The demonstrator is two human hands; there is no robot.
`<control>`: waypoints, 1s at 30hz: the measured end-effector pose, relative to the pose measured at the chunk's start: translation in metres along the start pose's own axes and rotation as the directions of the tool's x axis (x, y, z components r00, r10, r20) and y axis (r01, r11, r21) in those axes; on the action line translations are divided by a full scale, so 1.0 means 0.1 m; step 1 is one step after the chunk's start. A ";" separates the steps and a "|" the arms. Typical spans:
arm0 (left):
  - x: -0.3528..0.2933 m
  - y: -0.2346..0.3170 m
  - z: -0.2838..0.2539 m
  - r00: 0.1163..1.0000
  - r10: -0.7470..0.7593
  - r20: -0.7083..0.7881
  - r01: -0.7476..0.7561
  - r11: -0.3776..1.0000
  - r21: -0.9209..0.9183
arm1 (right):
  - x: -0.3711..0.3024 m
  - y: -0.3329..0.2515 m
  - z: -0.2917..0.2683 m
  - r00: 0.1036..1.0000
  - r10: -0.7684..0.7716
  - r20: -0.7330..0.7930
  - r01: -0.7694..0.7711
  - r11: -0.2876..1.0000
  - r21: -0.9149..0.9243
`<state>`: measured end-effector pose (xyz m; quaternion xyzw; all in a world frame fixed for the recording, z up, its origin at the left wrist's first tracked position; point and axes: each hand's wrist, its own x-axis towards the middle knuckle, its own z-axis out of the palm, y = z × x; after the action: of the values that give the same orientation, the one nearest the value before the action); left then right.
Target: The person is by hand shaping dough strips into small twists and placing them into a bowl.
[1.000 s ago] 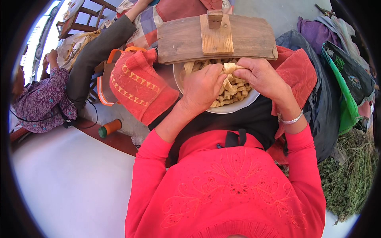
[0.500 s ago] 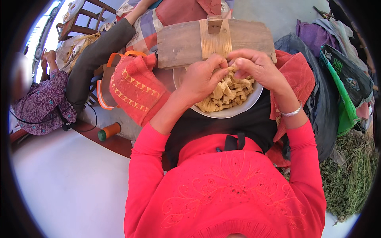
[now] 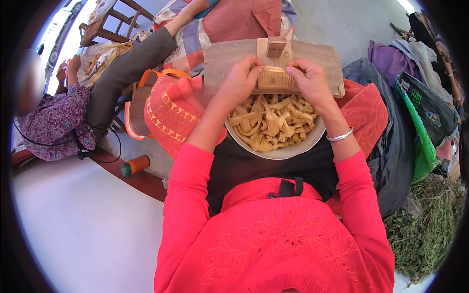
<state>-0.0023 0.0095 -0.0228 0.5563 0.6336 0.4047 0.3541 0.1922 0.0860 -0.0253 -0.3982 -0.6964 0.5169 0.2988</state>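
Both hands are up at the wooden board (image 3: 229, 61) that lies across the far rim of the white bowl (image 3: 286, 152) in the person's lap. The left hand (image 3: 238, 83) is curled, its fingertips pinching the left end of a small ridged wooden block (image 3: 276, 79) set in the middle of the board; the right hand (image 3: 312, 80) grips the block's right end with thumb and forefinger. Whether a piece of dough sits under the block, I cannot tell, since the fingers cover that spot. A short upright wooden peg (image 3: 276, 46) stands just beyond the block.

Right below the hands, the bowl is heaped with pale yellow strips (image 3: 271, 122), curled and tangled, filling it close to the rim. A silver bangle (image 3: 340, 136) rings the right wrist. Red patterned cloth (image 3: 168, 115) spreads out beside the left forearm, and more of it shows past the right wrist.

To my eye the step in hand is the working of a strip at the ridged block, with a large batch already finished in the bowl. The next move looks to call for steady, even pressure from both thumbs, and for keeping the board from sliding off the bowl's rim.

Out past the left elbow another person in a flowered purple top (image 3: 53, 122) sits low, and a green spool with an orange end (image 3: 135, 165) lies on the floor. Dried green herbs (image 3: 430, 224) are piled beyond the right elbow.
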 end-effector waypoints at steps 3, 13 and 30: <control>0.04 -0.12 0.07 0.997 0.002 -0.082 0.013 0.983 0.183 | -0.05 0.05 0.04 0.982 -0.188 0.002 0.180 0.940 -0.290; -0.45 0.26 0.45 0.984 -0.147 0.100 0.178 0.773 -0.609 | -0.43 -0.43 0.17 0.753 -0.658 -0.008 0.520 0.603 -0.606; -0.79 1.72 -0.18 0.847 0.501 0.178 -0.414 0.832 -0.369 | -1.30 -1.57 -0.43 0.711 -0.576 0.403 0.239 0.737 0.632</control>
<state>0.0637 -0.0614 0.1407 0.6779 0.3534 0.4955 0.4123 0.2543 -0.0288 0.1367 0.0490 -0.6518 0.7015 0.2840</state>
